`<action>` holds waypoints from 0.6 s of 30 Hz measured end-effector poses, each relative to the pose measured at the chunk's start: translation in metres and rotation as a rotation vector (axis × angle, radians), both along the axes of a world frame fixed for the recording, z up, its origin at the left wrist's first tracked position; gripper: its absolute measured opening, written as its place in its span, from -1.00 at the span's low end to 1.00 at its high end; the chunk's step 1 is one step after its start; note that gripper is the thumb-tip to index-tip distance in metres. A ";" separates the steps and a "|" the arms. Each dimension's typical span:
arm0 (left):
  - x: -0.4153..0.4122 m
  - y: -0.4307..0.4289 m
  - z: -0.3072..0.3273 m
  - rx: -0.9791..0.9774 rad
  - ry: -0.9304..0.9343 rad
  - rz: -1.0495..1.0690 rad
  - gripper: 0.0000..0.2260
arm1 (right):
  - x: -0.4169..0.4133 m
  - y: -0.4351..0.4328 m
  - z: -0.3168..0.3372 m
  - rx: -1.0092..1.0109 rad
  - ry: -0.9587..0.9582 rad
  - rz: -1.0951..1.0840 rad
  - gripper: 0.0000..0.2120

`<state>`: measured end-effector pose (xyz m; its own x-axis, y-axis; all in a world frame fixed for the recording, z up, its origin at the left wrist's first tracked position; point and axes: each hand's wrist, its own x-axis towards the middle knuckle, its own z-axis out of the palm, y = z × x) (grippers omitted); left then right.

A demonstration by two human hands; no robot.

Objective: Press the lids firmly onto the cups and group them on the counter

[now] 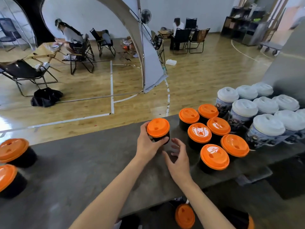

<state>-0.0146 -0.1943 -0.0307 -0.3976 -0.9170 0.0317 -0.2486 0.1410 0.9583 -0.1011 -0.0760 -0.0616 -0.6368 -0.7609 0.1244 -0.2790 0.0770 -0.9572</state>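
Observation:
My left hand grips a black cup with an orange lid near the far edge of the grey counter. Just right of and nearer than that cup, my right hand hovers with fingers spread, holding nothing. To the right stands a group of several black cups with orange lids. Two more orange-lidded black cups sit at the counter's left end.
Several patterned cups with white lids crowd the counter's right end beside a grey wall. An orange lid lies below the counter's near edge. Beyond the counter are a wooden floor, folding chairs, a tent and seated people.

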 end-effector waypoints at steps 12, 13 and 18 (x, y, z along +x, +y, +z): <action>-0.072 -0.027 -0.020 -0.139 -0.107 0.030 -0.20 | -0.009 0.002 -0.010 -0.005 -0.048 0.003 -0.54; -0.073 -0.027 -0.022 -0.130 -0.109 0.031 -0.20 | -0.009 0.002 -0.010 -0.002 -0.051 0.014 -0.54; -0.073 -0.024 -0.029 -0.127 -0.152 0.019 -0.18 | -0.010 0.003 -0.010 0.003 -0.081 0.049 -0.55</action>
